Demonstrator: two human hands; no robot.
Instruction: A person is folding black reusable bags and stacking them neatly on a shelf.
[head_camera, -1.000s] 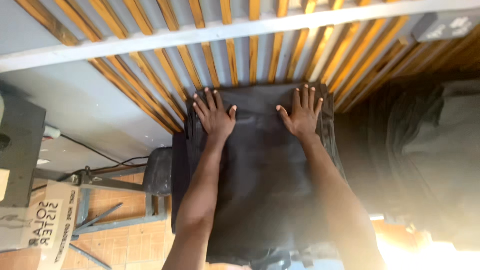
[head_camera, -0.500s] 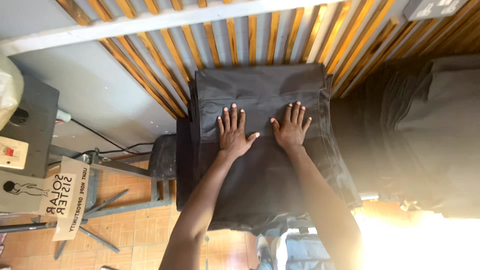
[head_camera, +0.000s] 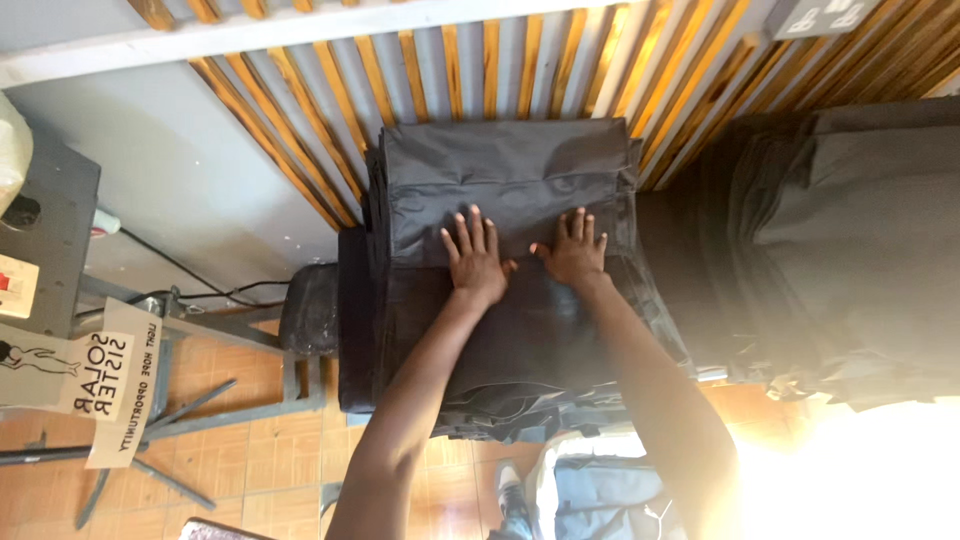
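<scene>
A stack of folded black fabric pieces (head_camera: 505, 170) lies in front of me on a low support. My left hand (head_camera: 476, 259) presses flat on the top piece, fingers spread. My right hand (head_camera: 573, 247) lies flat beside it, thumb almost touching the left thumb. Both palms rest near the middle of the top piece, and neither hand grips anything.
A second pile of dark fabric (head_camera: 830, 250) lies to the right. Behind stands a wall of orange and grey slats (head_camera: 520, 70). A black stool (head_camera: 312, 308), a grey metal frame (head_camera: 215, 345), cables and a paper bag (head_camera: 85, 375) are at the left on an orange tile floor.
Both hands have slid from the far edge of the top piece back toward me and closer together. The view has tilted, showing more of the far edge of the stack.
</scene>
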